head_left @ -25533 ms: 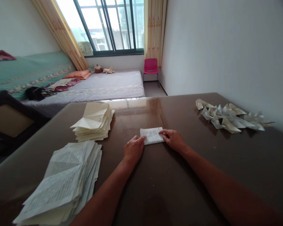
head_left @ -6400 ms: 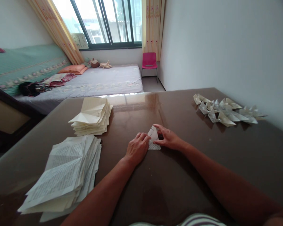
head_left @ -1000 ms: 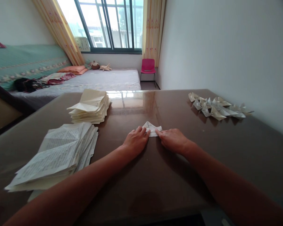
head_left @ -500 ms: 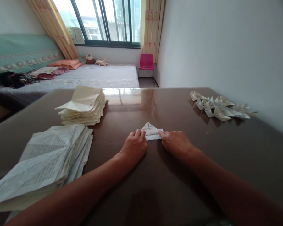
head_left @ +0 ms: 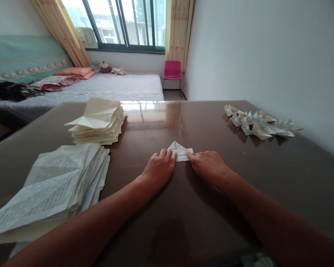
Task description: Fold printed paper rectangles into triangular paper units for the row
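Take the folded sheet as the clock's centre. At 8 o'clock a stack of white sheets (head_left: 55, 181) lies on the brown table (head_left: 180, 218), creased and a little fanned; its top sheet is covered in rows of dark writing, too small to read. Touching or just beyond it, at about 10 o'clock, sits a stack of cream sheets (head_left: 98, 129), the top one raised along its creases, with a few faint marks.

The left hand (head_left: 159, 167) comes in from 8 o'clock, fingers curled and narrow, holding the left end of the folded sheet with the thumb on its face. The folded sheet (head_left: 180, 152) lies on the table between both hands: white, with a triangular peak towards 12 o'clock, a dark line down the peak and a flat strip across the bottom. Small rows of writing cross it, not legible.

The right hand (head_left: 210, 165) arrives from 4 o'clock, one fingertip on the sheet's right end, the other fingers tucked in; whether it pinches or only presses, I cannot tell. At 2 o'clock stands a cluster of folded paper shapes (head_left: 258, 130), white and cream with pointed ends, some with unreadable marks.
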Available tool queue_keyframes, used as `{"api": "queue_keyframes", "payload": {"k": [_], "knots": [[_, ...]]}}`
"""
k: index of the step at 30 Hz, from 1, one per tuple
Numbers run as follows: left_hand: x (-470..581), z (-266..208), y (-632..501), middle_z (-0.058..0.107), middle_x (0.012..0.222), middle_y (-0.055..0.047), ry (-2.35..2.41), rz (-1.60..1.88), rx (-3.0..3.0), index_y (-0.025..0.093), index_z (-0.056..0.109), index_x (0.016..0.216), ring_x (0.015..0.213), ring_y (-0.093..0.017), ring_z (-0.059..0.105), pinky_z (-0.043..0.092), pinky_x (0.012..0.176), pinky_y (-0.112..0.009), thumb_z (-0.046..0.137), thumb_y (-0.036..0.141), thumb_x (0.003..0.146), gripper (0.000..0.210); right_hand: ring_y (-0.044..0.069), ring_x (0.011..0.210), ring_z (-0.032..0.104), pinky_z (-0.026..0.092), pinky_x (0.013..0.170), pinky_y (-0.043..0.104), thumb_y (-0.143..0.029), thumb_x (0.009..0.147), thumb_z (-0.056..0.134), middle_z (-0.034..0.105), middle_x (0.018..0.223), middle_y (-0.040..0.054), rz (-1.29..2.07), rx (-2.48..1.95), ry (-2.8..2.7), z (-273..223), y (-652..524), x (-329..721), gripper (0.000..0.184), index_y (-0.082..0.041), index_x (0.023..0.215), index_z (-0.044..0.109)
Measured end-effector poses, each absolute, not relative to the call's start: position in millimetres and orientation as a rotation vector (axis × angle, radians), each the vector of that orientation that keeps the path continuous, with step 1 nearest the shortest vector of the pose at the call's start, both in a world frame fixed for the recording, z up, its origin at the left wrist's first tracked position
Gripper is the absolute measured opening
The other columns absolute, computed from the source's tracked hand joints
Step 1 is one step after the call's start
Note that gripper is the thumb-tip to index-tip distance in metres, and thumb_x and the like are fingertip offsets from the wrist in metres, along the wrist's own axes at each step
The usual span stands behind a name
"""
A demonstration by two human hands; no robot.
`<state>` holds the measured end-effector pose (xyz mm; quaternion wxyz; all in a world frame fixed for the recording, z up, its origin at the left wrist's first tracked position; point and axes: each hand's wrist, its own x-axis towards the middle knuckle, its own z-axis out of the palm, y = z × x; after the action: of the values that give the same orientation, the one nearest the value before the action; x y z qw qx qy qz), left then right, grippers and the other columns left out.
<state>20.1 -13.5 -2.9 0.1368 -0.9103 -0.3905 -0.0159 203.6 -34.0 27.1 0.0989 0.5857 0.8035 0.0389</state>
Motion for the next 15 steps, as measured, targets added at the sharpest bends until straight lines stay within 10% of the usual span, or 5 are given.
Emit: {"api": "queue_keyframes", "payload": {"k": [15], "knots": [[12, -5, -8, 0.057, 0.100, -0.009, -1.069, -0.127, -2.675, 0.017, 0.056, 0.115, 0.095, -0.023, 0.051, 0.045, 0.065, -0.031, 0.042, 0.017, 0.092, 0.027, 0.015, 0.070, 0.060, 0.033, 0.055, 0.024, -0.048, 0.081, 0.059, 0.067, 0.079, 0.0002, -0.373, 2.212, 2.486, -1, 5, 238, 0.030, -0.022, 0.095, 0.057]]}}
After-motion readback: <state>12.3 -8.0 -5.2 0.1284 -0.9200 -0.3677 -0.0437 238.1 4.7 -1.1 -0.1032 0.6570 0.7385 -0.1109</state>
